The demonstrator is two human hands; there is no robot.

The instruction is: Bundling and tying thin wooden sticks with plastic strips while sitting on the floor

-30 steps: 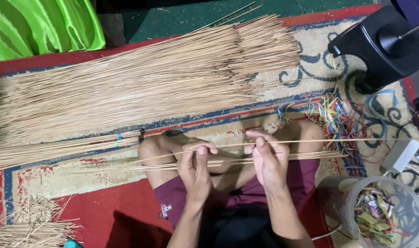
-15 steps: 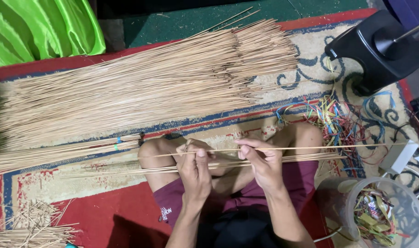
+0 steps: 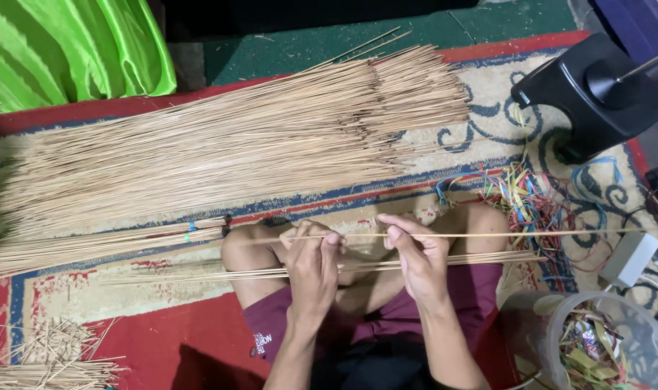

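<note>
A patterned carpet (image 3: 487,130) in red, cream and blue covers the floor, its far edge meeting a green floor strip (image 3: 329,40); a bright green cloth (image 3: 62,50) is cut off at the far left corner. Across the carpet's middle lies a broad heap of thin sticks (image 3: 235,144), with a smaller tied bundle (image 3: 90,245) running off the left edge. A black stand (image 3: 596,94) sits at the far right. A clear tub (image 3: 603,347) of scraps is cropped at the near right corner, beside tangled coloured strips (image 3: 531,202). The person sits cross-legged with a few sticks (image 3: 271,273) over the knees. One long stick (image 3: 524,234) runs to the right edge; the left hand (image 3: 313,256) and right hand (image 3: 415,253) both pinch it, probably between thumb and fingertips.
</note>
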